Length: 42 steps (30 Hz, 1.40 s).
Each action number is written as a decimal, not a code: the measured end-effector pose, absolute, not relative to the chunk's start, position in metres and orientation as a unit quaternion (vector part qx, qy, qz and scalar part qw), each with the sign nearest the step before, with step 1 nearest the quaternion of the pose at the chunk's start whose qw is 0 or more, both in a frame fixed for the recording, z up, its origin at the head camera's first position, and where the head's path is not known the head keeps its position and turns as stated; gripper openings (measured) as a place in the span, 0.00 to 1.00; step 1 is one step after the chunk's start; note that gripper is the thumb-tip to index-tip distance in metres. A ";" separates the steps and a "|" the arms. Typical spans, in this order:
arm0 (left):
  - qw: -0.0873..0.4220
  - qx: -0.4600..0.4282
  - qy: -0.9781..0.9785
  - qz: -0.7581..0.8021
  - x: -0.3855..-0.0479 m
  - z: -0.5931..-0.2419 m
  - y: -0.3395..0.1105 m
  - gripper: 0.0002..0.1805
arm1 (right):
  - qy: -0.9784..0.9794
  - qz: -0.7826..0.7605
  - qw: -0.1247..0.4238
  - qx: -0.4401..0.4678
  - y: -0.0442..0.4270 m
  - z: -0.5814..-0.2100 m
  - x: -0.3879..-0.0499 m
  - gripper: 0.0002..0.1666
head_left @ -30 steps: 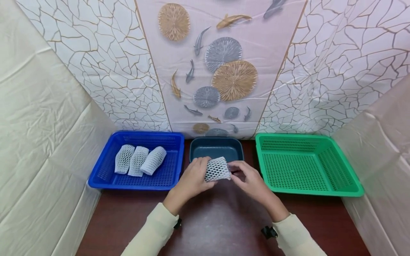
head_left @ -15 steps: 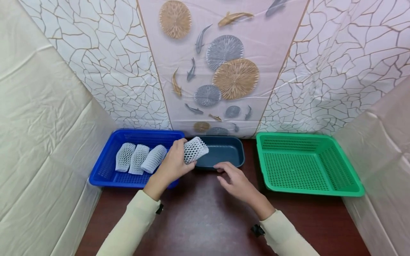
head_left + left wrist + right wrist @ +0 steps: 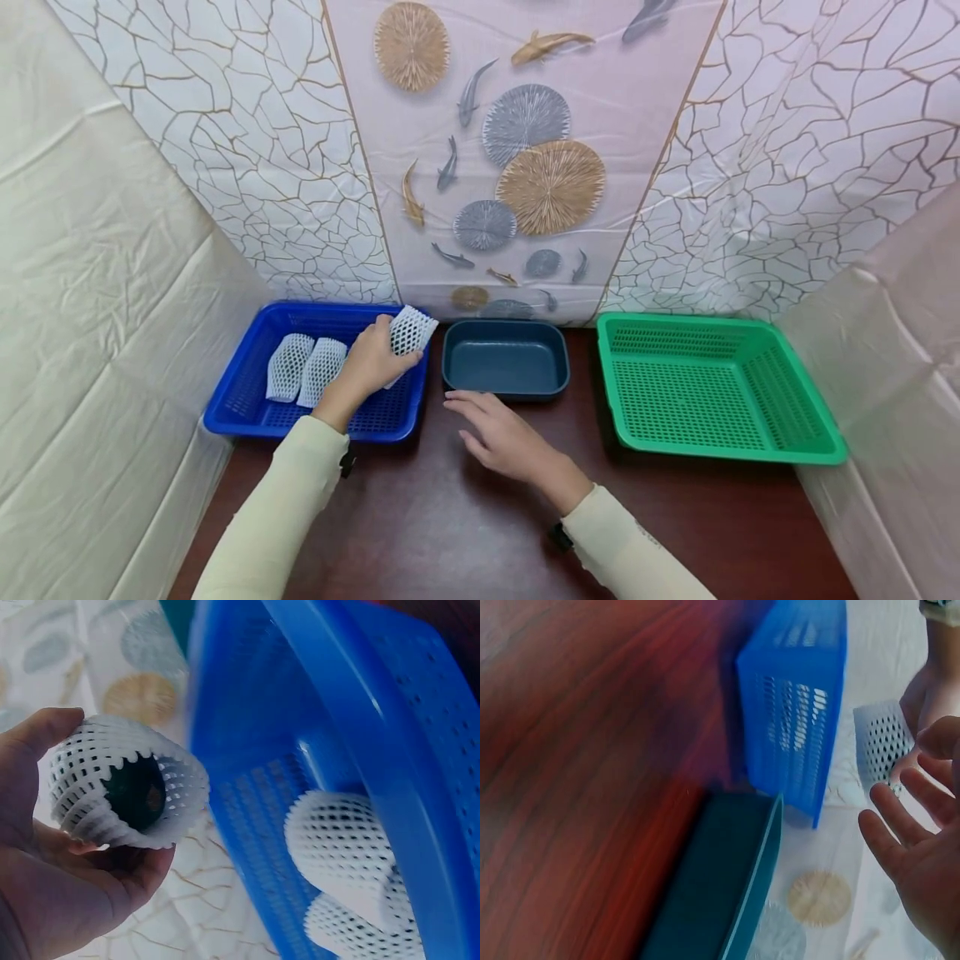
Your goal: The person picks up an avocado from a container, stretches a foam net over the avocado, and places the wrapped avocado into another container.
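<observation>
My left hand (image 3: 369,360) grips a white foam net sleeve (image 3: 411,330) above the right part of the blue basket (image 3: 225,412). In the left wrist view, a smooth dark green rounded object (image 3: 136,796) with a brownish spot shows inside the sleeve's open end. Thumb and fingers curl round the sleeve's outside. Two more white net sleeves (image 3: 289,368) lie side by side in the basket; a third is mostly hidden behind my left hand. My right hand (image 3: 504,437) holds nothing, its fingers extended and slightly bent, just in front of the dark teal tray (image 3: 506,392).
A green perforated basket (image 3: 731,454) stands at the right on the dark reddish-brown table (image 3: 450,517). The teal tray sits between the two baskets. Patterned cloth (image 3: 506,267) hangs behind them, and pale cloth covers both sides.
My left hand has carried the sleeve leftward from in front of the tray to over the blue basket. My right hand has come off the sleeve and shifted left and nearer the table's front.
</observation>
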State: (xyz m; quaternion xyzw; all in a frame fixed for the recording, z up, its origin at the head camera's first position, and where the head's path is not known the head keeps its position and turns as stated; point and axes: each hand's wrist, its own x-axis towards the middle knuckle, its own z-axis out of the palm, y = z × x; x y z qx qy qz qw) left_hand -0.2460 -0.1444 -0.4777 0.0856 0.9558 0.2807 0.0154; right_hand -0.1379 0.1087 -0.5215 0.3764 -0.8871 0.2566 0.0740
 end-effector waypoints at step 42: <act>0.146 -0.026 0.983 0.104 -0.296 -0.525 -0.136 0.50 | -0.891 0.122 -0.020 0.437 0.049 -0.562 -0.145 0.43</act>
